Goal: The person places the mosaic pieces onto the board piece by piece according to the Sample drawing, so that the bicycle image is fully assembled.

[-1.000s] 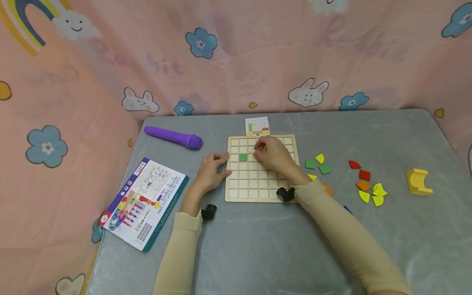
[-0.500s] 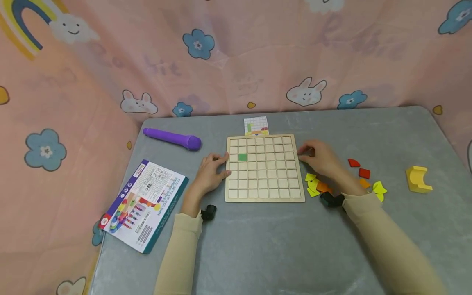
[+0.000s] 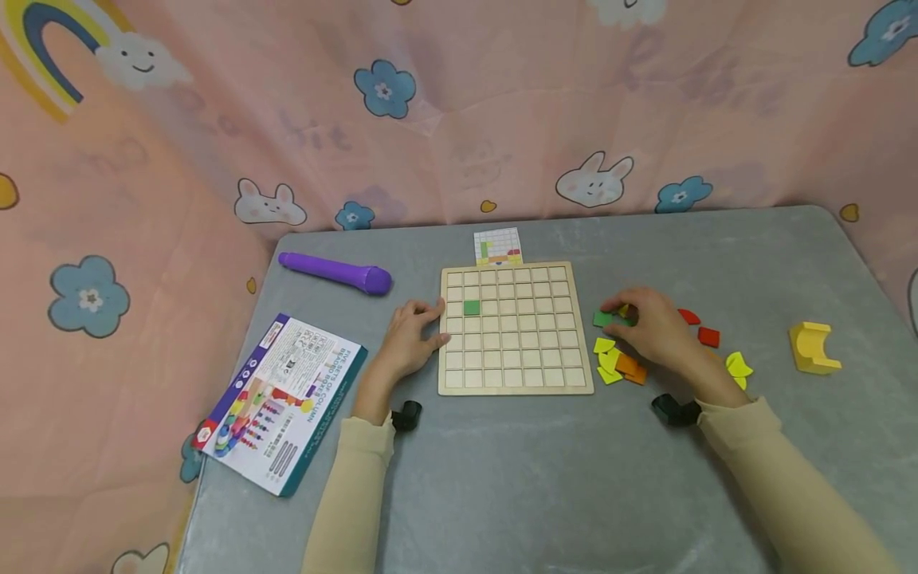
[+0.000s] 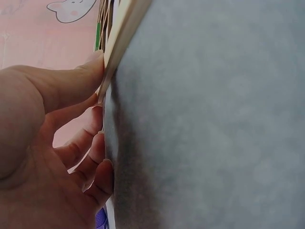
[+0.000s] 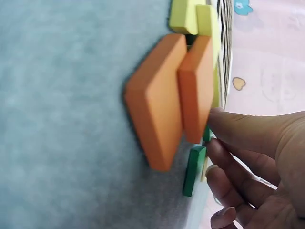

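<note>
My left hand (image 3: 407, 339) rests at the left edge of a wooden grid board (image 3: 516, 391), thumb and fingertips touching its side (image 4: 125, 33). One green square tile (image 3: 471, 308) sits in a cell in the board's upper left part. Right of the board, my right hand (image 3: 654, 325) hovers low with thumb and index finger apart over the loose green tiles (image 3: 602, 319). In the right wrist view a green tile (image 5: 194, 171) lies just by those fingertips, and no tile is clearly held. Part of a yellow piece (image 3: 624, 310) shows behind the index finger.
Orange tiles (image 3: 631, 369) and yellow pieces (image 3: 608, 360) lie near the board's right edge. Farther right are red pieces (image 3: 708, 337), yellow quarter pieces (image 3: 737, 365) and a yellow arch block (image 3: 814, 348). A pattern card (image 3: 498, 245), purple microphone (image 3: 335, 272) and box (image 3: 283, 399) surround the board.
My right hand has left the board, moved right past its edge, and come down over the green tiles. The left hand stays at the board's left edge.
</note>
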Demonstrator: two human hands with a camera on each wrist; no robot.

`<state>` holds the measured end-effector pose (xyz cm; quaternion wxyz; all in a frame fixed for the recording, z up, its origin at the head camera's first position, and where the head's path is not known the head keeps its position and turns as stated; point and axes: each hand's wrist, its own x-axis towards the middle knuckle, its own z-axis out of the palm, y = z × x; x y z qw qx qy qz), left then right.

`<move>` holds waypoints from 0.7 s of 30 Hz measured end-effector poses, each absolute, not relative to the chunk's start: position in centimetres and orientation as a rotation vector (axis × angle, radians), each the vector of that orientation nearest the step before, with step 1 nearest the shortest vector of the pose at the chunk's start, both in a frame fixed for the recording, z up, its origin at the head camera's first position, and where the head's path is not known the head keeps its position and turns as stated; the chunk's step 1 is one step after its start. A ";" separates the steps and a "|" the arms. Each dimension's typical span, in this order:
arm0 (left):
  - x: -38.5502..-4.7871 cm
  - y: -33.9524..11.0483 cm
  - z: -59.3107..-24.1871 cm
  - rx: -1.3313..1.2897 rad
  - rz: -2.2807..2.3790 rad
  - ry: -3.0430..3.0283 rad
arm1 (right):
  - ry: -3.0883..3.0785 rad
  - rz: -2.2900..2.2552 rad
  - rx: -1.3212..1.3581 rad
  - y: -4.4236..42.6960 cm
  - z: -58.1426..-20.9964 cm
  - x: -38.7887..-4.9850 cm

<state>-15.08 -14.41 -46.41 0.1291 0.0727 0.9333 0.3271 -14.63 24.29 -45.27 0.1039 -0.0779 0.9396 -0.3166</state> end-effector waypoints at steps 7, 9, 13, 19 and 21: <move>-15.1 -14.5 -46.5 0.215 0.956 2.710 | 2.806 -0.908 -0.257 24.2 -45.6 -14.8; -15.0 -14.5 -46.4 0.214 0.955 2.709 | 2.825 -0.901 -0.267 23.8 -45.4 -14.9; -15.0 -14.6 -46.3 0.215 0.950 2.707 | 2.875 -0.912 -0.305 22.1 -44.9 -15.2; -15.1 -14.6 -46.4 0.225 0.936 2.714 | 2.845 -1.003 -0.406 18.3 -44.7 -16.0; -15.1 -14.6 -46.5 0.226 0.934 2.714 | 2.831 -1.019 -0.442 17.0 -44.8 -16.4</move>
